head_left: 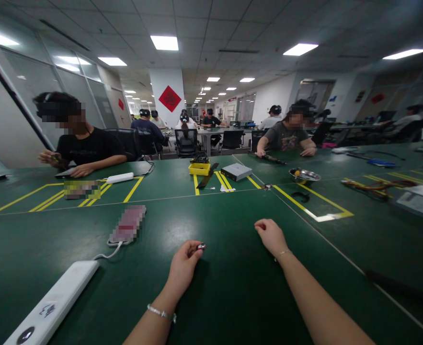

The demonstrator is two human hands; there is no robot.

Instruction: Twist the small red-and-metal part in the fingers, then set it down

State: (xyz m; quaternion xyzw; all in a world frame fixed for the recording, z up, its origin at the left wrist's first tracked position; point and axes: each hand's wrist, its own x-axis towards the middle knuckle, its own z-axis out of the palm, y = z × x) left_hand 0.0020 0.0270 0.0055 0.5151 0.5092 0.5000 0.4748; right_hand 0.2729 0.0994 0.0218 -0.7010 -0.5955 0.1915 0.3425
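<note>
My left hand pinches a small shiny metal piece between thumb and fingertips, just above the green table. The piece is too small to name; a dark red patch shows on it. To the right, my right hand is held over the table with its fingers curled together. Whatever its fingertips may hold is hidden. A wide gap of tabletop lies between the two hands, which do not touch.
A white power bank and a cabled phone lie at left. Farther back are a yellow tray, a grey metal box, a metal bowl and a dark curved piece. Co-workers sit across the table.
</note>
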